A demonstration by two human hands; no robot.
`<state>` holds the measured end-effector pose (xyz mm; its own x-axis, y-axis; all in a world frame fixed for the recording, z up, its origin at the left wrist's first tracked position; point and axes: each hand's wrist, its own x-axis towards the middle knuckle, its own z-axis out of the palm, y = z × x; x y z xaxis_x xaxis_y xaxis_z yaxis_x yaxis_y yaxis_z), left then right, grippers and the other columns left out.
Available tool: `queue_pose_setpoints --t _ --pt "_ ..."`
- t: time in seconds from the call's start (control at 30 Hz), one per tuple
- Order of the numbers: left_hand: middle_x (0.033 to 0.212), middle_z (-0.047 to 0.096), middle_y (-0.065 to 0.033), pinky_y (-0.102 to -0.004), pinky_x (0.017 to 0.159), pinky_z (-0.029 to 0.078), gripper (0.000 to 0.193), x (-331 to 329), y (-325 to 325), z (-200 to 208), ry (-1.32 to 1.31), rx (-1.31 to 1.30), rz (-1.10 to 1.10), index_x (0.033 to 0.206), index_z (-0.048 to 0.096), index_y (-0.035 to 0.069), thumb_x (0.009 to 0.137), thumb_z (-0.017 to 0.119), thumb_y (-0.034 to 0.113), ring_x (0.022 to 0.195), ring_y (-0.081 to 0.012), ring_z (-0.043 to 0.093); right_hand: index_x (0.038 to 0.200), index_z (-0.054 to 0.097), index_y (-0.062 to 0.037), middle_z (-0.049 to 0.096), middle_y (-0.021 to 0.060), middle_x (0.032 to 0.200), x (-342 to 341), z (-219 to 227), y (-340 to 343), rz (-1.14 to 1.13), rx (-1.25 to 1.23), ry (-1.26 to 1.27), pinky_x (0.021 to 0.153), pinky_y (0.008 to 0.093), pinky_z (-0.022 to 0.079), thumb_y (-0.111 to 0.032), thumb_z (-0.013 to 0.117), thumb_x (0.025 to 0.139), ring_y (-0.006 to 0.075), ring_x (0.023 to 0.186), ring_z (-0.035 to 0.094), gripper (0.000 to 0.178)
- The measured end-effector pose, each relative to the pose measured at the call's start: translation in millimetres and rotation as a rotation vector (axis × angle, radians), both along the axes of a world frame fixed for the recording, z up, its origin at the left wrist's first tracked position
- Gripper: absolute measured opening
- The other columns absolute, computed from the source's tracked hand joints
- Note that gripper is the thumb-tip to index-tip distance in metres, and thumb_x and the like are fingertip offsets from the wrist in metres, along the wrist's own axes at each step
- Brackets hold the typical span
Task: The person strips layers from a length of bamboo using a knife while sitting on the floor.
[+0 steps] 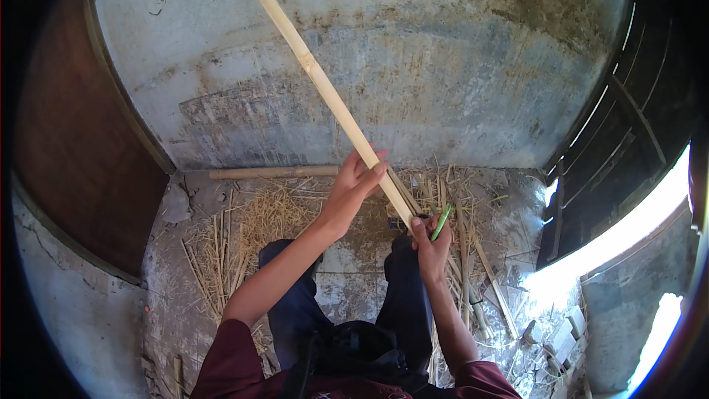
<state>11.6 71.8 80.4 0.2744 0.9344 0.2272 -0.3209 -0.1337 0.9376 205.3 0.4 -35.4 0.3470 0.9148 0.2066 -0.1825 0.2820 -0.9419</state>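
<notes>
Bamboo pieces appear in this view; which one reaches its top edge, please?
The long pale strip, held by the left hand and right hand; others lie lower, on the floor.

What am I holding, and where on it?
A long pale bamboo strip: your right hand grips its lower end, your left hand holds it farther up. The right also holds a slim green object, its upper part showing.

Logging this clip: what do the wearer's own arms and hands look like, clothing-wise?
The left sleeve and right sleeve are dark maroon and short, leaving both forearms bare. The left hand and right hand are ungloved, and neither wrist shows a watch.
</notes>
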Motion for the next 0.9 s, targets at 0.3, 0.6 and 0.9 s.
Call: queue_pose_setpoints --t 0.3,0.6,0.9 --pt "0.067 0.043 0.0030 -0.0276 0.053 0.036 0.036 12.5 27.0 3.1 -0.099 0.198 -0.065 0.130 0.055 0.003 0.123 0.038 0.034 0.052 -0.0066 0.036 0.107 0.048 -0.0049 0.074 0.0278 0.118 7.6 -25.2 8.4 0.190 0.069 0.072 0.104 0.0480 0.053 -0.050 0.026 0.119 0.0325 0.108 0.073 0.052" --pt "0.069 0.037 0.0083 -0.0270 0.052 0.027 0.035 -17.7 8.9 46.2 0.287 0.318 0.075 0.123 0.065 0.005 0.120 0.046 0.034 0.055 -0.0040 0.030 0.121 0.051 0.0002 0.074 0.0212 0.108 70.4 -11.6 -13.7 -0.029 0.068 0.029 0.075 0.0365 0.062 -0.028 0.042 0.120 0.0260 0.082 0.076 0.030" --pt "0.064 0.052 -0.0082 -0.0400 0.056 0.036 0.023 -17.3 -33.0 32.1 0.768 0.519 0.175 0.110 0.072 0.003 0.113 0.060 0.022 0.053 -0.0173 0.048 0.122 0.048 -0.0043 0.075 0.0205 0.113 117.8 -6.4 -45.1 -0.190 0.085 -0.044 0.087 0.0350 0.056 -0.001 0.046 0.110 0.0231 0.091 0.075 0.012"
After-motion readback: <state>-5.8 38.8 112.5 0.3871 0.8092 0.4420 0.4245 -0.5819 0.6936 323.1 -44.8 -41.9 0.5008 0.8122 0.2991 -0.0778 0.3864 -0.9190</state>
